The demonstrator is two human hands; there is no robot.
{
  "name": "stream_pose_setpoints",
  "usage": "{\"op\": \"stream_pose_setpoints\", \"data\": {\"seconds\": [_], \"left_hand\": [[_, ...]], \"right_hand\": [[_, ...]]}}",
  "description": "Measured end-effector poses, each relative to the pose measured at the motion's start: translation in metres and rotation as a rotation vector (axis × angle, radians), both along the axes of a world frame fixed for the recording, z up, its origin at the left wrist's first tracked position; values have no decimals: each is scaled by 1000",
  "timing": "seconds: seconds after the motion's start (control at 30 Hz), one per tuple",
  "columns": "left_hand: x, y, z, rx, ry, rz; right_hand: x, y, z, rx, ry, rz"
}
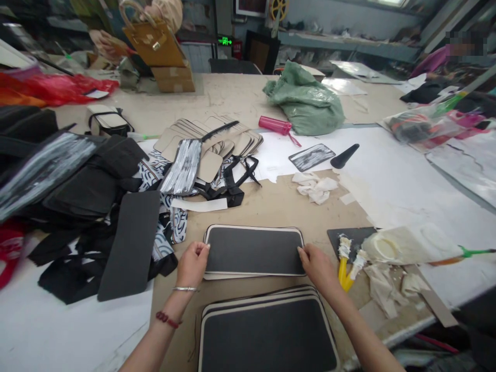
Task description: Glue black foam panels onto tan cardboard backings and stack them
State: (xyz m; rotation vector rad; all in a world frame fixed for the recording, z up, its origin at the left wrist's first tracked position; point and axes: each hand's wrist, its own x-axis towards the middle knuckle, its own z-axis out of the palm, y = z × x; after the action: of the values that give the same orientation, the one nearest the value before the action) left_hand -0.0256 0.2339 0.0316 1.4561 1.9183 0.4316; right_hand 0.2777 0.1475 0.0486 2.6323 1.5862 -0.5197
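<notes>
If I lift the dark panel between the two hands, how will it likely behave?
The dark panel is probably stiff: its surface shows no sag. It looks thin, so perhaps light for its size. Being flat, it should hardly roll.

At the frame's lower left, the left wrist (187,280) is wearing a thin silver bangle (185,289); below it, a dark red beaded bracelet (167,319) is circling the forearm (151,343). The right forearm (351,315) is showing bare.

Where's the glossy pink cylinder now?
In the head view, the pink cylinder lies in the upper half, just right of centre, beside the crumpled green plastic bag.
</notes>
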Motion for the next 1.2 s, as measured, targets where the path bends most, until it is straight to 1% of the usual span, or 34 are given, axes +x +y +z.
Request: {"op": "stream_pose_setpoints", "data": {"seconds": [0.27,0.4,0.5,0.8,1.07,1.2], "left_hand": [[1,-1,-6,19,-26,-17],[2,0,-6,17,-36,3],[1,1,-6,14,-55,19],[-3,5,-3,-16,-113,10],[-2,5,0,0,-95,15],[-1,4,2,12,-86,6]], "right_hand": [[4,-3,-11,9,-52,35],[8,-2,-14,-20,-48,48],[9,-1,-15,-46,-56,48],[8,-1,-15,-55,-88,58],[8,0,-18,-70,-104,51],[3,1,-12,-82,-135,38]]}}
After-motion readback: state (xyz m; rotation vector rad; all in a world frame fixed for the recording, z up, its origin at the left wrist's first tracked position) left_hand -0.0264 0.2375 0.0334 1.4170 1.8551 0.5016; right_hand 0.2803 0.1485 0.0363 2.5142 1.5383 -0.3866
